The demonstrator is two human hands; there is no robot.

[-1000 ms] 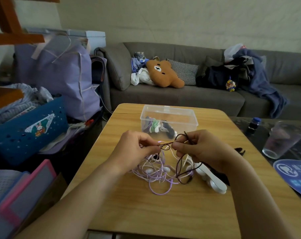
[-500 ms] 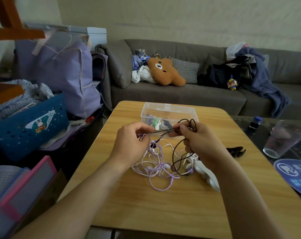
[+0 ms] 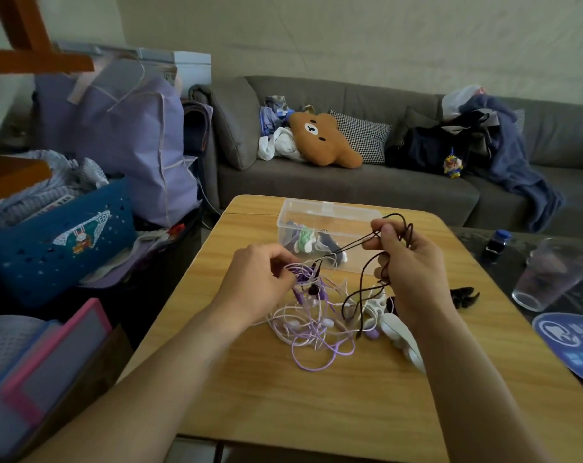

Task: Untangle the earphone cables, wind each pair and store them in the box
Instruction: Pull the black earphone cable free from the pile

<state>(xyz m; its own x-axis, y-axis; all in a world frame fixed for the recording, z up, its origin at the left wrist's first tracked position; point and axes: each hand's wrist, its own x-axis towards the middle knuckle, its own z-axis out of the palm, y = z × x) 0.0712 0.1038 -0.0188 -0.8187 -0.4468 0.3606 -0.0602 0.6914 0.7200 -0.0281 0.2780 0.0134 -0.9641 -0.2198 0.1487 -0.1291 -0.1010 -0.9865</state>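
Up went the right hand, pinching the black cable, left hand pinching the purple tangle; hard pulling could tighten knots below the fingers.

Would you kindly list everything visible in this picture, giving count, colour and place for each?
table: one, wooden, centre
box: one, clear, far table end, wound earphones inside
black cable: one, between both hands
cable tangle: purple and white, table centre
clip: one, black, table right
cup: one, clear, right
sofa: one, grey, behind
bear cushion: one, brown, on sofa
basket: one, blue, left
left hand: grips tangle
right hand: pinches black cable
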